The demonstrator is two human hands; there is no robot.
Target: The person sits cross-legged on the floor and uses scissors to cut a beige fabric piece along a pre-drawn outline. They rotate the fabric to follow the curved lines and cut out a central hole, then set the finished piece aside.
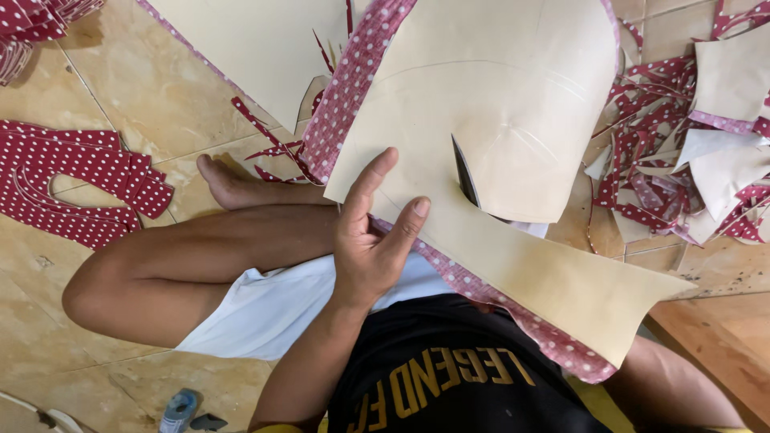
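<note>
My left hand [370,232] grips the near edge of a large beige sheet [497,120] backed with red white-dotted fabric, thumb and forefinger on its beige face. A dark scissor blade [464,172] pokes through a cut in the middle of the sheet. My right hand is hidden under the sheet. The sheet rests over my lap, above white shorts [273,309] and a black shirt.
Cut red dotted pieces [72,180] lie on the tiled floor at the left. A heap of red strips and beige offcuts [690,160] fills the right. Another beige sheet [265,48] lies beyond my bare foot [228,184]. A small blue bottle [178,410] lies on the floor at lower left.
</note>
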